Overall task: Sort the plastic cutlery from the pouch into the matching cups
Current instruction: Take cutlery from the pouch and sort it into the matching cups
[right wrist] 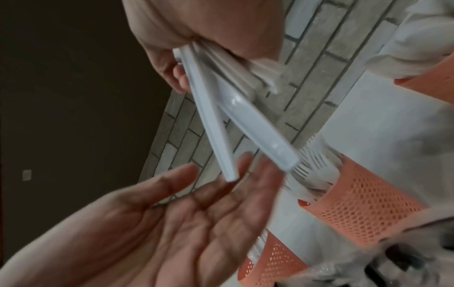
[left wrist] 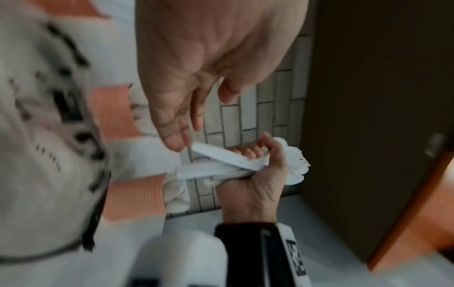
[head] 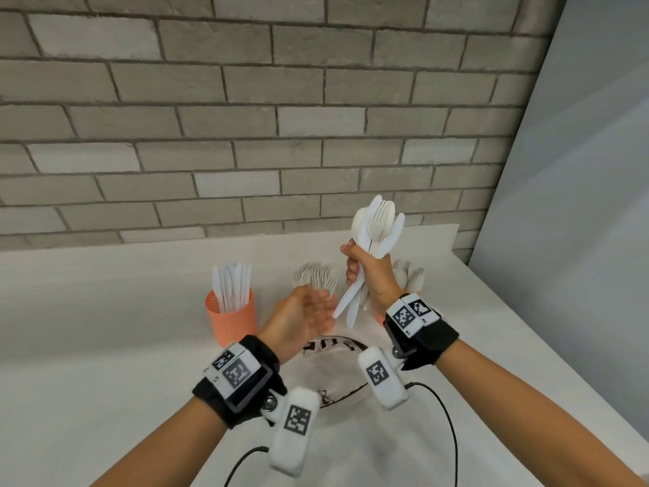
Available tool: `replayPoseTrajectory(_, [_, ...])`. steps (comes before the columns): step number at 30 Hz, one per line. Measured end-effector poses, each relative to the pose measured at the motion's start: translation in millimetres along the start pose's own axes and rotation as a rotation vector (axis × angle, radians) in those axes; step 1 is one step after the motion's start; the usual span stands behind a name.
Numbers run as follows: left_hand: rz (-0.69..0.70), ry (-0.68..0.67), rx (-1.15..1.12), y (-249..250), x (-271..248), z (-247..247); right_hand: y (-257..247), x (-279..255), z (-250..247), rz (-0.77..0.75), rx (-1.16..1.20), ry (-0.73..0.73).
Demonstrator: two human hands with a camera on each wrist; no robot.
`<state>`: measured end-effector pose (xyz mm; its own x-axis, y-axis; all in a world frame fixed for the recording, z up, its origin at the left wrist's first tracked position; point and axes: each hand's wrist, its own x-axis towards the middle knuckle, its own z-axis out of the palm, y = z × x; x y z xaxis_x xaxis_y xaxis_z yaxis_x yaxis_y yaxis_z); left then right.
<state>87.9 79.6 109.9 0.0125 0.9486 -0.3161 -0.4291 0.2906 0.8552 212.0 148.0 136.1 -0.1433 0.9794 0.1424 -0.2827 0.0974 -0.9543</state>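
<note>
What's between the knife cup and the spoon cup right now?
In the head view, the fork cup's forks stand between the knife cup and the spoons. The open left hand covers that cup's body.

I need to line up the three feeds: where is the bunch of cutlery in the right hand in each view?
Head: the cutlery bunch is right of centre, heads up, gripped by the right hand.
Left wrist: bunch at centre right, lying across the picture in the same fist.
Right wrist: handles fan down from the top centre towards the open left hand.
Shared landmark: the orange fork cup, though the hands mostly hide it in the head view.
</note>
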Motion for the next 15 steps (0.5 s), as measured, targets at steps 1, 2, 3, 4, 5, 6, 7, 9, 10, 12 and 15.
replayPoseTrajectory(1, [-0.086,-0.026,-0.046,-2.7,5.6,4.0,0.1,0.2,3.3,-0.018,-0.006,0.008])
replayPoseTrajectory(2, [-0.158,-0.042,-0.085,-5.4,9.7,8.5,0.8,0.7,6.4,-0.04,-0.021,0.012])
replayPoseTrajectory(3, [-0.212,-0.046,-0.122,-8.2,13.7,11.3,1.6,0.4,9.5,-0.061,-0.043,0.019])
replayPoseTrajectory(4, [-0.247,-0.056,-0.16,-9.5,15.5,13.9,3.4,0.1,12.2,-0.082,-0.065,0.027])
replayPoseTrajectory(5, [-0.263,-0.068,-0.195,-10.3,17.2,16.0,5.7,-0.6,14.5,-0.101,-0.08,0.042])
replayPoseTrajectory(6, [-0.271,-0.089,-0.224,-11.0,17.2,18.3,9.0,-1.1,16.0,-0.121,-0.085,0.06])
replayPoseTrajectory(7, [-0.27,-0.102,-0.252,-11.9,17.4,19.9,12.5,-1.8,16.9,-0.142,-0.084,0.078])
replayPoseTrajectory(9, [-0.272,-0.096,-0.295,-12.7,16.9,23.6,19.9,-1.6,17.1,-0.177,-0.092,0.107])
replayPoseTrajectory(10, [-0.279,-0.09,-0.304,-12.9,16.8,25.7,23.4,-0.8,16.6,-0.191,-0.102,0.118])
replayPoseTrajectory(12, [-0.28,-0.096,-0.313,-11.6,16.7,29.3,29.1,1.7,15.3,-0.204,-0.122,0.141])
replayPoseTrajectory(15, [-0.267,-0.086,-0.275,-8.2,23.6,31.9,38.1,7.7,14.0,-0.164,-0.175,0.157])
